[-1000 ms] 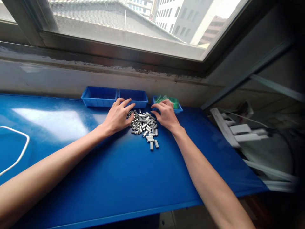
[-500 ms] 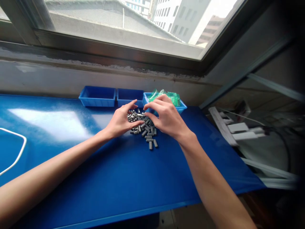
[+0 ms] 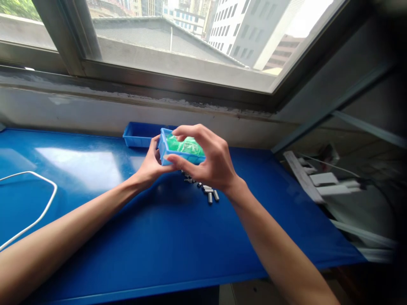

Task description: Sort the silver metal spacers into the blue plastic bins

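Holding a small blue tray (image 3: 178, 156) lifted above the blue worktop (image 3: 159, 237), over a scatter of small metal pieces (image 3: 208, 192). Right hand (image 3: 213, 163) gripping it, fingers (image 3: 190, 132) arching over the far rim and thumb pressing the near wall. Left hand (image 3: 152, 163) bracing the left end, fingers closing on that end, partly hidden. Carrying green packets (image 3: 186, 146) inside the tray. Lying against the wall behind: another blue tray (image 3: 138, 135). Curving at far left: a white cable (image 3: 41, 212).
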`<state>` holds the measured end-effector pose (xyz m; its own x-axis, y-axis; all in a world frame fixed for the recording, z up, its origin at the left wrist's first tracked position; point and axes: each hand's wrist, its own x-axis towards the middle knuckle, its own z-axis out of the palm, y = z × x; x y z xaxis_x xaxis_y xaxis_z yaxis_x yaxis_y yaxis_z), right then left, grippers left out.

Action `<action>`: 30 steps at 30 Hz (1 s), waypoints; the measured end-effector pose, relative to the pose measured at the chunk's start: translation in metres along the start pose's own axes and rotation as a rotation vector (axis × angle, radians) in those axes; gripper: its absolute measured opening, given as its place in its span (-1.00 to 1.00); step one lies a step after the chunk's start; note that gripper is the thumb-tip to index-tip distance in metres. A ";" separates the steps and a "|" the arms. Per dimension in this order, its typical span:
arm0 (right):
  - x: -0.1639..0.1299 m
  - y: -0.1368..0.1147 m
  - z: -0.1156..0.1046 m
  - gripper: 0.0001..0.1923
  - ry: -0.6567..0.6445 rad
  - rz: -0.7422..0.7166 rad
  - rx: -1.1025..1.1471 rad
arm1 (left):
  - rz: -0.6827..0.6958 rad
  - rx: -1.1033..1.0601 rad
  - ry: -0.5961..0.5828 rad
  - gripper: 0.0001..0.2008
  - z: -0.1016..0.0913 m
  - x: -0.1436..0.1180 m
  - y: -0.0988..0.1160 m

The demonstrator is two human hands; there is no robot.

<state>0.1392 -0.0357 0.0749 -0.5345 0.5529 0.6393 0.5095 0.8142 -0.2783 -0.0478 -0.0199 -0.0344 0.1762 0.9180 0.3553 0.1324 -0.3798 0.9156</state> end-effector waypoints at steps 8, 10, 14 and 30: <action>-0.057 0.071 0.024 -0.40 0.269 0.550 0.236 | -0.145 -0.102 -0.025 0.00 -0.035 0.010 0.024; -0.073 0.089 0.032 -0.38 0.227 0.604 0.329 | -0.176 -0.032 -0.028 0.01 -0.036 0.015 0.036; -0.087 0.110 0.043 -0.22 0.172 0.660 0.516 | -0.179 0.045 -0.073 0.02 -0.031 0.024 0.050; -0.088 0.108 0.054 -0.15 0.096 0.712 0.544 | -0.055 0.179 -0.181 -0.04 -0.028 0.039 0.062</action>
<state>0.2054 0.0132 -0.0502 -0.1436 0.9610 0.2364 0.2955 0.2697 -0.9165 -0.0595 -0.0047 0.0418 0.3334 0.9086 0.2518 0.3145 -0.3589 0.8788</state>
